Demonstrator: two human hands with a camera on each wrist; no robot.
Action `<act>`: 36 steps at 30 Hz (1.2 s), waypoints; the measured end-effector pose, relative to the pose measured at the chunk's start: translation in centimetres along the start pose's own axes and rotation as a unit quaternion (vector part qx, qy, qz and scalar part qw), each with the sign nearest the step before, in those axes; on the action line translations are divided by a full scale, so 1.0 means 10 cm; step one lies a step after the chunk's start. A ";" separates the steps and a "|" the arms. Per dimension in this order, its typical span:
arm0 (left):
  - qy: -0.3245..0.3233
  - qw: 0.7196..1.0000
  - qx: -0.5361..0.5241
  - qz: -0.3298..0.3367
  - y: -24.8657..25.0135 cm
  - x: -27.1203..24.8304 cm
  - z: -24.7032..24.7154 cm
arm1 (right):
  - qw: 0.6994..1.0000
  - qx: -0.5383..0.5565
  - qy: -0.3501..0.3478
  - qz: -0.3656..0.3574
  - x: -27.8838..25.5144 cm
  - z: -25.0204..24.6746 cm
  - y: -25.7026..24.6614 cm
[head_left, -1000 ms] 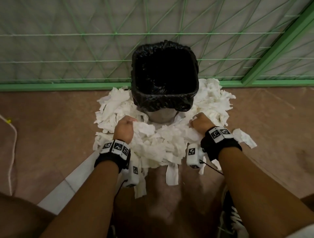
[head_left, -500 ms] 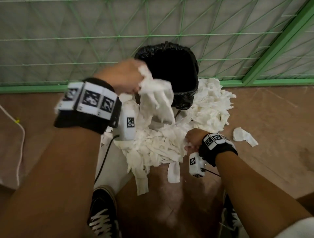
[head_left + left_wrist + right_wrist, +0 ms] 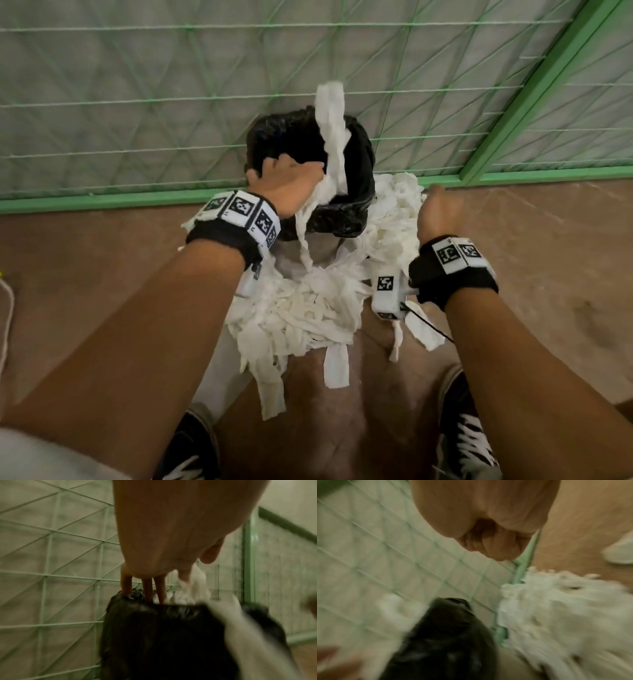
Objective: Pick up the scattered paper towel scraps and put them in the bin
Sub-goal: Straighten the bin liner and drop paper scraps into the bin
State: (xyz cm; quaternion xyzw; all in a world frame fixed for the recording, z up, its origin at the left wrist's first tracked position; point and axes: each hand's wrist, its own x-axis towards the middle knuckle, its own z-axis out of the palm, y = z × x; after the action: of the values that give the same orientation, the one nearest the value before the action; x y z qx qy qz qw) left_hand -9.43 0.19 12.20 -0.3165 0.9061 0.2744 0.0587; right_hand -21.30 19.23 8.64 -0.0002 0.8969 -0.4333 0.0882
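A bin lined with a black bag (image 3: 342, 219) (image 3: 154, 628) (image 3: 445, 635) stands against the fence. White paper towel scraps (image 3: 308, 308) (image 3: 556, 608) lie heaped around its base. My left hand (image 3: 291, 181) (image 3: 163, 561) is over the bin mouth, fingers straight and pointing down at the rim. A long paper strip (image 3: 330, 120) (image 3: 193, 588) streams up beside its thumb side, and strands trail from it down to the heap. My right hand (image 3: 436, 209) (image 3: 491, 545) is raised right of the bin, curled into a fist, with no paper showing in it.
A green mesh fence (image 3: 137, 102) with a green base rail (image 3: 102, 202) closes off the back. A lone scrap (image 3: 423, 330) lies under my right wrist. My shoes (image 3: 469, 445) stand at the bottom edge on the brown floor. A white cord (image 3: 7, 308) runs along the far left.
My left hand carried a handful of scraps up from the heap to the bin mouth and has spread its fingers. My right hand has lifted out of the heap.
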 end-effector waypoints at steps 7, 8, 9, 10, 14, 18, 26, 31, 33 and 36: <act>0.345 0.894 -0.279 -0.059 -0.43 -0.17 0.10 | 0.953 0.130 0.038 -0.271 -0.24 0.13 -1.12; 0.342 0.892 -0.286 -0.069 -0.47 -0.23 0.16 | 0.946 0.095 -0.004 -0.311 -0.25 0.22 -1.18; 0.333 0.898 -0.280 -0.062 -0.49 -0.30 0.24 | 0.941 0.037 -0.066 -0.331 -0.24 0.32 -1.20; 0.323 0.907 -0.268 -0.039 -0.51 -0.36 0.32 | 0.931 -0.014 -0.125 -0.342 -0.20 0.42 -1.18; 0.297 0.934 -0.173 0.097 -0.44 -0.60 0.56 | 0.951 -0.003 -0.097 -0.294 0.16 0.43 -0.89; 0.219 0.965 -0.033 0.139 -0.25 -0.60 0.66 | 0.992 -0.083 -0.026 -0.096 0.74 0.10 -0.02; 0.285 0.950 0.022 0.126 -0.07 -0.33 0.56 | 0.832 -0.484 -0.208 0.171 0.87 -0.11 2.02; 0.292 0.951 -0.003 0.098 -0.11 -0.21 0.47 | 0.881 -0.428 -0.193 0.055 0.70 0.24 2.02; 0.279 0.959 0.013 0.053 -0.17 -0.22 0.46 | 0.886 -0.422 -0.193 0.015 0.63 0.44 1.98; 0.331 0.943 -0.046 -0.005 -0.39 -0.27 0.46 | 0.914 -0.364 -0.180 0.005 0.51 0.64 1.94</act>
State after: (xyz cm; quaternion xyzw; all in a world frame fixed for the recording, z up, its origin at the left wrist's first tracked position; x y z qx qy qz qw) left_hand -5.26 1.55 7.23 -0.3966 0.8593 0.1952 -0.2575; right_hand -23.79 26.03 -11.15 -0.1063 0.9614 -0.0693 0.2442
